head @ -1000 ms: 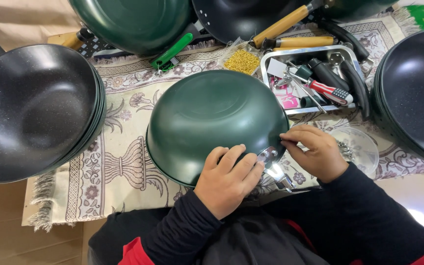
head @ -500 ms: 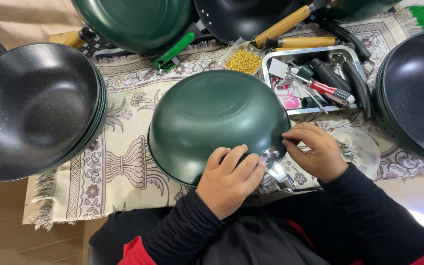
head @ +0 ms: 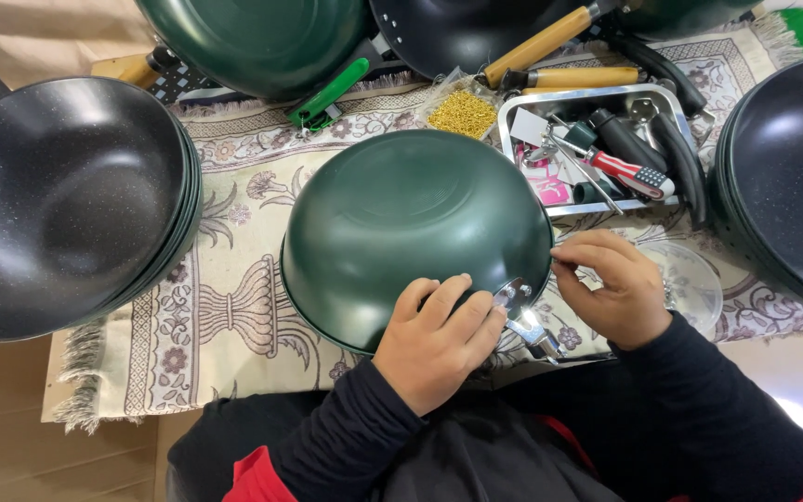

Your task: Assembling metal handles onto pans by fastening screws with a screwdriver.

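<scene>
A dark green pan (head: 401,223) lies upside down on the patterned cloth (head: 225,307) in front of me. My left hand (head: 439,339) presses flat on its near rim, fingers beside a small metal handle bracket (head: 518,302) fixed at the rim. My right hand (head: 611,284) sits just right of the bracket, fingertips pinched together at the pan's edge; what they pinch is too small to tell. A clear glass lid (head: 690,284) lies under and beside my right hand.
A stack of black pans (head: 58,200) stands at the left, another stack (head: 787,177) at the right. More pans with wooden handles (head: 541,42) lie at the back. A metal tray (head: 606,153) holds screwdrivers and handles. A bag of gold screws (head: 462,112) lies beside the tray.
The green pan and both hands have barely shifted; my right fingertips stay pinched at the rim near the bracket.
</scene>
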